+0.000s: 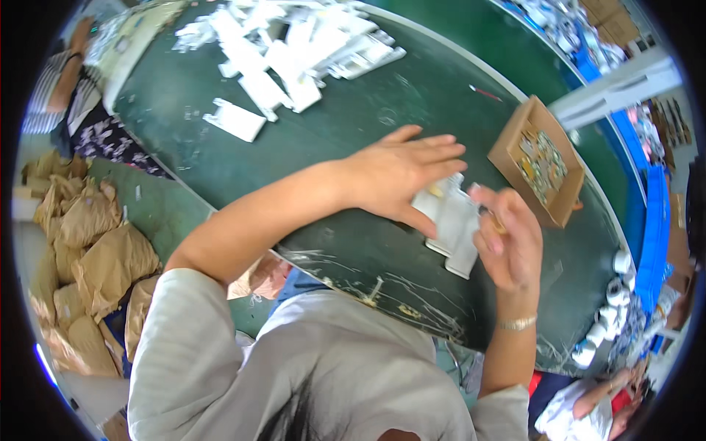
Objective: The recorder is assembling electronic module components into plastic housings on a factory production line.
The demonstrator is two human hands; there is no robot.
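Note:
A white plastic part [462, 234] lies on the dark green table [346, 246] in front of me. My left hand [393, 176] reaches across with its fingers spread, the thumb and fingers over the part's left side. A small yellowish bit [435, 191] shows on the part beside that palm. To the right of the part is my right hand [515, 235], palm partly turned up and fingers curled. Something small and yellowish shows among those fingers, too blurred to name. The right fingertips are close to the part's edge; whether they touch it I cannot tell.
A cardboard box [511, 136] of small metallic and yellowish parts stands at the right. White plastic parts [294, 51] are heaped at the far left, with one [237, 120] apart. White spools [618, 294] line the right edge. A person [62, 95] is at the left.

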